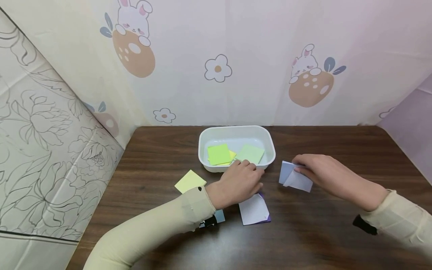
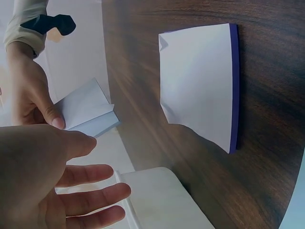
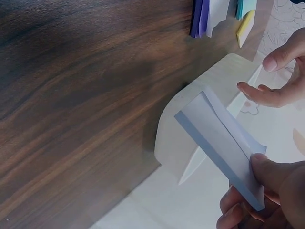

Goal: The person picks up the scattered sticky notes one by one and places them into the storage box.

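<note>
My right hand (image 1: pixel 324 174) pinches a light blue sticky note pad (image 3: pixel 217 138) between thumb and fingers, right of a white plastic tub (image 1: pixel 236 130). In the right wrist view its top sheet lifts away from the rest. My left hand (image 1: pixel 237 183) hovers by the tub's near rim with fingers apart and loosely bent; the left wrist view shows nothing in them. Inside the tub lie a bright green pad (image 1: pixel 218 154), a pale green pad (image 1: pixel 253 153) and a yellow one partly beneath. Below the left hand sits a purple-edged pad (image 2: pixel 198 78) with a whitish top sheet.
A yellow pad (image 1: pixel 189 182) lies on the dark wooden table (image 1: pixel 152 157) left of my left wrist. Another blue pad (image 1: pixel 220 216) is mostly hidden under the left sleeve. Behind the table hangs a curtain (image 1: pixel 253 93) printed with rabbits and flowers.
</note>
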Tool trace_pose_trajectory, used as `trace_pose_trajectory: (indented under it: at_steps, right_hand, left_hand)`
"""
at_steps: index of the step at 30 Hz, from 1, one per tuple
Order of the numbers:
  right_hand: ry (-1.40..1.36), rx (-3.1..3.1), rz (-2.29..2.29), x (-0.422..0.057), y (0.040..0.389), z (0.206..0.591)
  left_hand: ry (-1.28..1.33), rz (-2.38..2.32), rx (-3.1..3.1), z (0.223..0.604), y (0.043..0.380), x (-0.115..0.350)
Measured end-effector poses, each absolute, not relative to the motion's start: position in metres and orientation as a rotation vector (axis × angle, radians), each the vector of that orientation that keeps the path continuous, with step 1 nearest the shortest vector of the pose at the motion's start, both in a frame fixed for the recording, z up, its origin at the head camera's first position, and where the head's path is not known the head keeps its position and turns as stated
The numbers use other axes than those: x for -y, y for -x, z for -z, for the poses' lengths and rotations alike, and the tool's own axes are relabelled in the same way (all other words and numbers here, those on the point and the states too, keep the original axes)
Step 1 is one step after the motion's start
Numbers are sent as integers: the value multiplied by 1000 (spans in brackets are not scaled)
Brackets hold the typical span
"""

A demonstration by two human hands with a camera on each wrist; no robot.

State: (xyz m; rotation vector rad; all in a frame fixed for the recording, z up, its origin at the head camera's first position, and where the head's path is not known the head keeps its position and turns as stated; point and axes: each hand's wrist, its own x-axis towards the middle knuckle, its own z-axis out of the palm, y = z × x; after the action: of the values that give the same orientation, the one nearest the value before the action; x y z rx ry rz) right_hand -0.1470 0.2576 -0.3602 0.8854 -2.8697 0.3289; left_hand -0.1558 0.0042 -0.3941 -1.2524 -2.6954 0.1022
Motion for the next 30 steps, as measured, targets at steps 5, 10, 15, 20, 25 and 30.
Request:
trace_pose_trajectory:
  at_steps: [5,10,15,20,25,30]
  right_hand:
    - [-897,2831,-332,-255,148,360]
    - [-907,2804,-354,-253,148,359]
    - [-894,2802,-369,-250,149,358]
    - [-880,2806,-380,-250,151,359]
    - [-878,2793,-391,-251,152,358]
    - [-879,2782,-396,-250,156,356]
  left_hand:
    - [1244,-93,2694,392,156,-4]
    - [1237,-82,2699,392,157,-2]
    - [1213,-68,2695,393,158,1]
    - [1199,-52,2668,393,160,3]
    - [1186,-40,2657,391,161,4]
    - [1178,-22,2662,390,163,5]
